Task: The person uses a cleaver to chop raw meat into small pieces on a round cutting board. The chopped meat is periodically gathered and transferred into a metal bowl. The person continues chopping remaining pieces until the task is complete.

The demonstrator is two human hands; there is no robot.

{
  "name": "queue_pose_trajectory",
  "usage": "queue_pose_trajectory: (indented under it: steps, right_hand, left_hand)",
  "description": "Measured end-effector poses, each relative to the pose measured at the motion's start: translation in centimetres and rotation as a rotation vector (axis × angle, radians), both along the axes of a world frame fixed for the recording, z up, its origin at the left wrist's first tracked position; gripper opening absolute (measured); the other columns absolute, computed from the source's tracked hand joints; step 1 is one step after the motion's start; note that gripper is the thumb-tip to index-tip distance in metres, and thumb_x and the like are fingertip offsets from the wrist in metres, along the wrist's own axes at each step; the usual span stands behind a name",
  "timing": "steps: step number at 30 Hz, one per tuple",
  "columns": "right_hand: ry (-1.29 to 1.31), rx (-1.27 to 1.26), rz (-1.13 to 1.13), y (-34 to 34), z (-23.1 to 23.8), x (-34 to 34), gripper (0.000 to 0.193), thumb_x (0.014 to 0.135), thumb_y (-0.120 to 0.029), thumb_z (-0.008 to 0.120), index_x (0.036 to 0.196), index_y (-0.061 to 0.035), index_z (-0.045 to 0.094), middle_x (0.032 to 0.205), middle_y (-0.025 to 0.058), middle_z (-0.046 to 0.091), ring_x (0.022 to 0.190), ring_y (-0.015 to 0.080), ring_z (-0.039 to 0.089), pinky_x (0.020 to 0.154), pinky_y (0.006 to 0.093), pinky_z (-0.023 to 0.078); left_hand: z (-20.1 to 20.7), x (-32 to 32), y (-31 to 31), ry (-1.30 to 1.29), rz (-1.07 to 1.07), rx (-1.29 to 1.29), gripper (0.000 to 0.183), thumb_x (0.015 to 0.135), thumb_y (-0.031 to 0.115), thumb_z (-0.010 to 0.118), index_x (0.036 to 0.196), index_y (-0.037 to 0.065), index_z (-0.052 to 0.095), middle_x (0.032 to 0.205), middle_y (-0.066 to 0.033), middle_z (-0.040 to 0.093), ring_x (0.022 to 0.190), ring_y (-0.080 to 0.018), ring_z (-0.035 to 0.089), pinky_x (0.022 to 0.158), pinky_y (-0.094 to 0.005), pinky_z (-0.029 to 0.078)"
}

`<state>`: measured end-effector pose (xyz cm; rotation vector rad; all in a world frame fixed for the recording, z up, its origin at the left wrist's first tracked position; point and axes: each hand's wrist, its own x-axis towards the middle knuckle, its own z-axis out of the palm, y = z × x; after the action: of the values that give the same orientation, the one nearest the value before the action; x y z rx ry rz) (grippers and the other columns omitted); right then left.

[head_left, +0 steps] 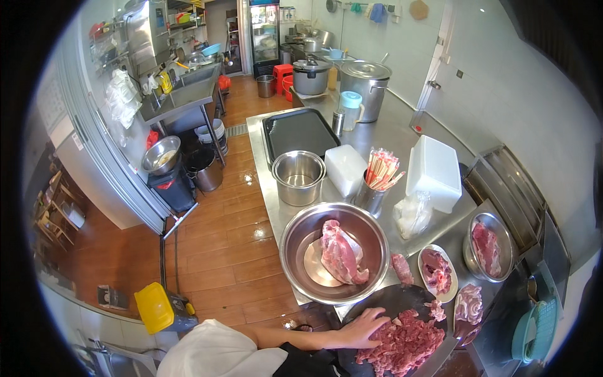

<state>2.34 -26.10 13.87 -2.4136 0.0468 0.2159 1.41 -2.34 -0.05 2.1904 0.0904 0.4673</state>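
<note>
My left hand [363, 330] rests with its fingers stretched out at the edge of a heap of chopped red meat [402, 344]. The heap lies on a dark round cutting board [370, 303] at the lower right. My right hand is not in view. Just beyond the board, a wide steel bowl [292, 267] holds a large raw piece of meat [342, 254]. A smaller strip of meat [402, 269] lies right of that bowl. Beside it is a white oval plate [447, 300] with more raw meat [436, 270].
At the right stand a steel bowl [470, 254] with meat and a teal basket [537, 330]. Steel pots [299, 179], a black tray [300, 133], a white container [433, 173] and a chopstick holder [370, 200] occupy the steel table. A yellow-lidded bin [152, 308] stands on the floor.
</note>
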Motion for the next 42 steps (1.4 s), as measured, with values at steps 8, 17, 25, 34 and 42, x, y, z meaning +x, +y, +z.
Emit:
queue_pose_trajectory:
  steps: [8, 17, 25, 34, 42]
  right_hand:
    - [-0.047, 0.001, 0.093, -3.7, -3.8, 1.2, 0.043, 0.087, -0.023, 0.059, 0.116, 0.0078, 0.058, 0.097, 0.0288, 0.065, 0.090, 0.0418, 0.062, 0.082, 0.0447, 0.049]
    - [-0.158, 0.134, 0.183, -4.3, -8.1, 4.1, 0.020, 0.086, -0.014, 0.057, 0.085, 0.0059, 0.058, 0.068, 0.0190, 0.060, 0.064, 0.0270, 0.062, 0.058, 0.0381, 0.047]
    - [0.124, 0.214, 0.095, -4.1, -7.3, 3.8, 0.024, 0.089, -0.019, 0.057, 0.092, 0.0045, 0.056, 0.071, 0.0263, 0.062, 0.069, 0.0412, 0.064, 0.060, 0.0436, 0.049]
    - [0.108, 0.087, -0.111, -4.5, -6.6, -1.1, 0.023, 0.087, -0.028, 0.056, 0.091, -0.0050, 0.058, 0.076, 0.0245, 0.064, 0.073, 0.0434, 0.064, 0.066, 0.0533, 0.052]
    - [0.136, 0.103, -0.459, -1.1, -6.4, -10.3, 0.021, 0.087, -0.023, 0.055, 0.098, -0.0045, 0.057, 0.082, 0.0250, 0.064, 0.081, 0.0438, 0.063, 0.069, 0.0539, 0.050]
  left_hand:
    - [1.5, 0.9, -1.6, 0.096, -0.193, 0.090, 0.069, 0.067, 0.038, 0.077, 0.122, 0.007, 0.050, 0.119, -0.0133, 0.049, 0.110, -0.0320, 0.044, 0.090, -0.0424, 0.037]
    - [3.3, -1.6, -3.9, 0.221, -0.261, 0.396, 0.083, 0.060, 0.046, 0.081, 0.128, 0.012, 0.047, 0.126, -0.0148, 0.043, 0.118, -0.0342, 0.042, 0.092, -0.0499, 0.033]
    - [4.7, -0.8, -6.7, 0.174, -0.083, 0.445, 0.076, 0.053, 0.050, 0.083, 0.112, 0.010, 0.055, 0.117, -0.0154, 0.045, 0.114, -0.0338, 0.043, 0.094, -0.0494, 0.032]
    - [3.6, 2.3, -5.7, -0.003, -0.125, 0.560, 0.032, 0.058, 0.014, 0.068, 0.088, 0.005, 0.059, 0.107, -0.0166, 0.058, 0.098, -0.0383, 0.055, 0.079, -0.0460, 0.045]
    - [1.1, 2.5, -1.5, -0.076, -0.478, 0.359, 0.030, 0.068, 0.011, 0.068, 0.095, 0.004, 0.055, 0.107, -0.0167, 0.051, 0.102, -0.0371, 0.050, 0.087, -0.0469, 0.040]
